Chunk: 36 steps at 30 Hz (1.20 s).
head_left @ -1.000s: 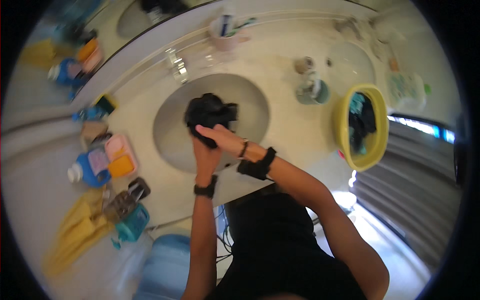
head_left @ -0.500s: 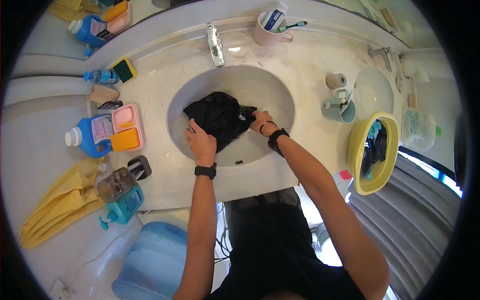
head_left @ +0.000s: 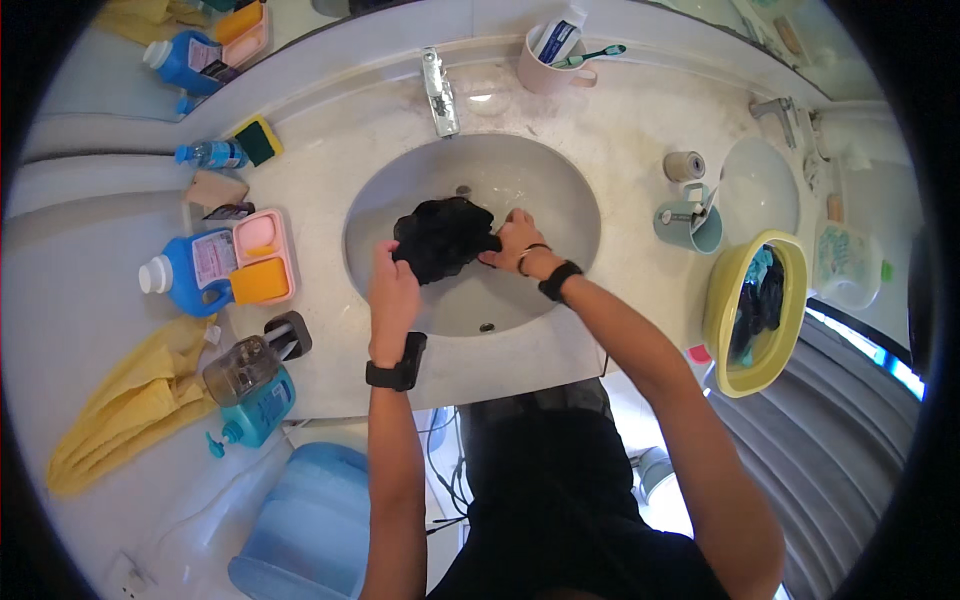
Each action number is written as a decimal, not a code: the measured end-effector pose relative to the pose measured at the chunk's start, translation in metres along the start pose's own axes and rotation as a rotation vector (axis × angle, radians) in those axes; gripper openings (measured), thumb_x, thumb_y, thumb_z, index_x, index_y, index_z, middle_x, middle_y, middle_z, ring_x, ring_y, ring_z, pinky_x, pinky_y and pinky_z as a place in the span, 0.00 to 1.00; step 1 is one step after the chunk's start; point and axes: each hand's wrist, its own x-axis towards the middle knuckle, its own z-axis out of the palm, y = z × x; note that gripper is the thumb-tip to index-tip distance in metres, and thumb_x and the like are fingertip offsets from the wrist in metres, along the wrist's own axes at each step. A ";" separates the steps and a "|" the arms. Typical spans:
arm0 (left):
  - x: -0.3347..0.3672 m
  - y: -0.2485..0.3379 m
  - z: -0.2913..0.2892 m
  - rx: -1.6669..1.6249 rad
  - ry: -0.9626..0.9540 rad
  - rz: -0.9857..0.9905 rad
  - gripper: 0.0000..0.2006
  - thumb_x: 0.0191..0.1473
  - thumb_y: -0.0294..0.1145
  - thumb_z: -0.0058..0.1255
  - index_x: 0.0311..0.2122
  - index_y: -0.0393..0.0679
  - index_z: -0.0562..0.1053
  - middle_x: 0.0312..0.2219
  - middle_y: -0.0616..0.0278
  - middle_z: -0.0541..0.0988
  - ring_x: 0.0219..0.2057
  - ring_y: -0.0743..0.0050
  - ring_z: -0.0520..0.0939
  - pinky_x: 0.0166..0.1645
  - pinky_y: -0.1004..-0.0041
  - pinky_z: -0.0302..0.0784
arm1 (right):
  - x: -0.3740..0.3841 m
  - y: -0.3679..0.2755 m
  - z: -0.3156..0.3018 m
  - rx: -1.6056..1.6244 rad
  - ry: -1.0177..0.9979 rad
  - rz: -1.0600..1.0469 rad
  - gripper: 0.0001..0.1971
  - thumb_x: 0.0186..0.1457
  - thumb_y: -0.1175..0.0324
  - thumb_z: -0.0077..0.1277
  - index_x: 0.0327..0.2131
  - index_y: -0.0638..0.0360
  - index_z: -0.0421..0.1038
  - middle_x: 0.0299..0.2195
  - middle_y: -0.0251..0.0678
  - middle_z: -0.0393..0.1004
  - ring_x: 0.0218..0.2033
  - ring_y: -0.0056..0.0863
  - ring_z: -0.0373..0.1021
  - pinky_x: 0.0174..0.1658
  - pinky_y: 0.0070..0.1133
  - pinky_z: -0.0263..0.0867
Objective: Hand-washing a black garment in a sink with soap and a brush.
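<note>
A bunched black cloth (head_left: 445,238) hangs over the oval sink basin (head_left: 560,270), gathered between my two hands. My left hand (head_left: 396,290) pinches its left edge, the fingers closed and turned toward the cloth. At its right edge my right hand (head_left: 518,243) grips a corner, the fingers bent around it. Which garment the cloth is, I cannot tell. Behind the basin stands a chrome faucet (head_left: 439,95), and the drain shows just past the cloth's far side.
Left on the counter are a blue detergent bottle (head_left: 190,272), a pink soap tray (head_left: 283,238) and a teal pump bottle (head_left: 258,410). A pink mug (head_left: 545,75) stands behind. At right are a teal cup (head_left: 705,235) and a yellow basin (head_left: 728,375) holding dark and teal cloth.
The black cloth has gone from spread out to a smaller bunch, uncovering the drain. My left hand has closed from spread fingers to a pinch on the cloth's edge.
</note>
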 end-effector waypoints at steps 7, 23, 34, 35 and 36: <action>0.002 0.029 -0.046 -0.264 0.188 0.006 0.13 0.53 0.29 0.46 0.43 0.37 0.70 0.32 0.44 0.78 0.34 0.47 0.80 0.42 0.62 0.74 | -0.056 0.034 -0.097 0.534 0.096 -0.096 0.25 0.40 0.47 0.67 0.31 0.62 0.80 0.23 0.44 0.78 0.26 0.36 0.76 0.33 0.28 0.70; 0.005 0.041 -0.133 0.163 0.247 0.236 0.09 0.44 0.26 0.52 0.34 0.42 0.77 0.23 0.50 0.81 0.27 0.50 0.82 0.35 0.59 0.76 | -0.157 0.052 -0.236 0.075 0.423 -0.044 0.19 0.43 0.72 0.47 0.40 0.45 0.79 0.30 0.41 0.80 0.35 0.43 0.76 0.42 0.34 0.71; -0.018 0.085 -0.173 -0.139 0.562 0.430 0.08 0.46 0.24 0.48 0.34 0.38 0.76 0.27 0.52 0.80 0.30 0.63 0.81 0.37 0.72 0.74 | -0.204 0.040 -0.307 0.533 0.368 -0.180 0.14 0.38 0.79 0.44 0.31 0.67 0.78 0.30 0.42 0.80 0.34 0.31 0.76 0.41 0.23 0.69; -0.020 0.089 -0.174 -0.142 0.561 0.426 0.08 0.46 0.24 0.48 0.34 0.38 0.76 0.27 0.52 0.80 0.30 0.63 0.81 0.37 0.72 0.74 | -0.205 0.040 -0.307 0.639 0.405 -0.331 0.14 0.37 0.80 0.44 0.31 0.70 0.77 0.32 0.39 0.80 0.38 0.28 0.74 0.46 0.21 0.67; -0.024 0.093 -0.176 -0.282 0.418 0.414 0.08 0.47 0.25 0.48 0.33 0.38 0.76 0.26 0.54 0.79 0.29 0.67 0.79 0.38 0.74 0.72 | -0.200 0.043 -0.306 0.640 0.402 -0.333 0.14 0.37 0.80 0.44 0.31 0.70 0.77 0.32 0.39 0.80 0.38 0.28 0.74 0.46 0.21 0.67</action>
